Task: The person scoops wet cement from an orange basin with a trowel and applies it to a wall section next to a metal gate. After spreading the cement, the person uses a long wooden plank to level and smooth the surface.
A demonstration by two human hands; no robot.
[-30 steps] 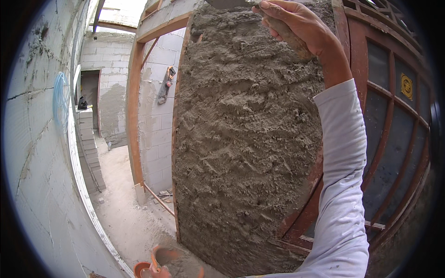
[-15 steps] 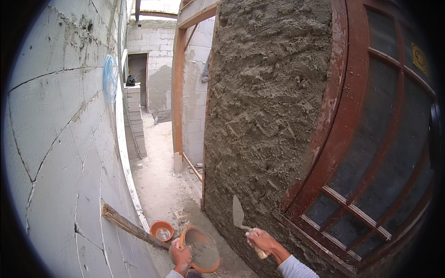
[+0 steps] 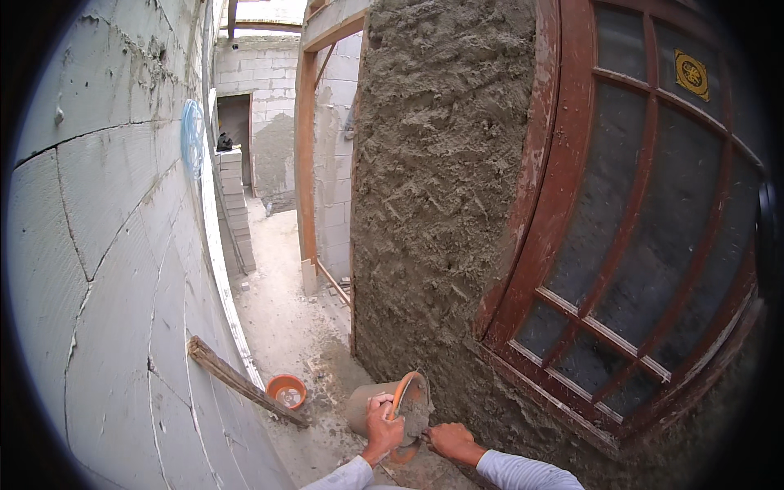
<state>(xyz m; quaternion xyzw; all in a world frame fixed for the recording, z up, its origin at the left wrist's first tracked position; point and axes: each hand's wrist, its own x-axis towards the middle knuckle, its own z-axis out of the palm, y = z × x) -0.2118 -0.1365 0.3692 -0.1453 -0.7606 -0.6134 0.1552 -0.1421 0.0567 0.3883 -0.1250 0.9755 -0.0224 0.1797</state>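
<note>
Plank (image 3: 245,382) slants beside orange bowl (image 3: 286,392); left fingers (image 3: 382,408) grasp tilted bucket (image 3: 359,408); right fingers (image 3: 442,436) near its mouth, cannot tell grip.

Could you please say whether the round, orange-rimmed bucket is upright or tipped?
The bucket is tipped: its mouth faces right, showing grey mortar; the left hand holds its rim.

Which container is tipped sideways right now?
The bucket, gripped at its rim by the left hand: its mouth faces sideways, toward the right hand. The bowl sits upright on the floor.
</note>
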